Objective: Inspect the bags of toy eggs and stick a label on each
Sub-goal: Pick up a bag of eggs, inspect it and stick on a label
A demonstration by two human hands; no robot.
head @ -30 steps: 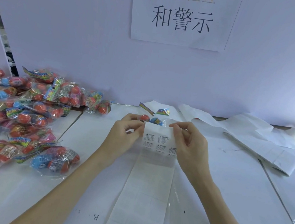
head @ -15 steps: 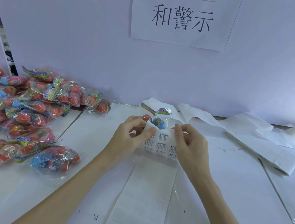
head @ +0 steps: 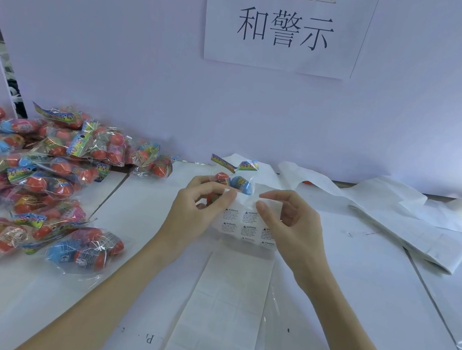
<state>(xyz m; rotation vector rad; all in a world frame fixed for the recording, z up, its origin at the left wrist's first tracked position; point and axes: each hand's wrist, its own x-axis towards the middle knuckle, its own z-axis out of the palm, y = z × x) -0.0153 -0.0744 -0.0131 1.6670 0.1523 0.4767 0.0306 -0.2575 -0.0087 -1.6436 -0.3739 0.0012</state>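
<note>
Label sheet (head: 248, 226): white strip, printed warning labels at far end, near end peeled blank, lying lengthwise mid-table. One egg bag (head: 233, 180) just behind it, red and blue eggs. Pile of egg bags (head: 36, 182) at left, clear wrap, heaped.

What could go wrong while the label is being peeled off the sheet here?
The left hand and right hand pinch the label sheet at its curled top edge; the thin label could tear or fold onto itself. The bag of eggs lies partly hidden behind the sheet, so the label might go on crooked. The peeled backing trails loose toward the table edge and could slide off.
</note>
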